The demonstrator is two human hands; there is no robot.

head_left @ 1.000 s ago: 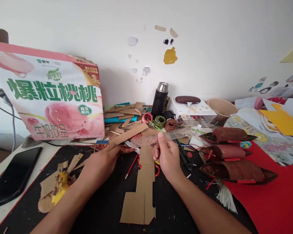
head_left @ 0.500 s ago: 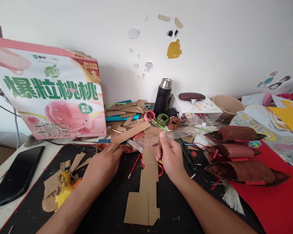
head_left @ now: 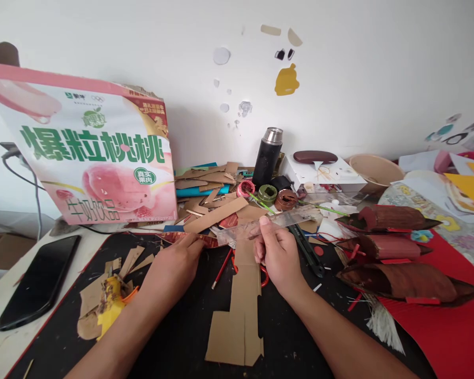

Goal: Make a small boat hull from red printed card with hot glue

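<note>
My right hand [head_left: 278, 258] grips a clear plastic ruler [head_left: 296, 216] between thumb and fingers, holding it slanted above the table. Curled over a red printed cardboard strip [head_left: 213, 241], my left hand [head_left: 179, 263] has its fingers closed, their tips partly hidden. Between my forearms lies a cut piece of brown cardboard [head_left: 237, 321], its far end under the ruler. A red pencil [head_left: 221, 269] and red-handled scissors [head_left: 264, 276], partly covered by the cardboard, rest close by. Just right of my right hand is a dark green utility knife [head_left: 306, 251].
A large drink carton [head_left: 114, 152] stands back left, near a phone [head_left: 37, 281]. Cardboard scraps [head_left: 205, 179], a black thermos [head_left: 266, 158] and paint jars [head_left: 267, 195] line the back. Several brown boat-shaped models [head_left: 411, 279] sit right. A yellow glue gun [head_left: 112, 305] lies left.
The whole view has shifted slightly, so things appear a little further right. Both hands keep nearly the same pose, and the ruler stays in my right hand.
</note>
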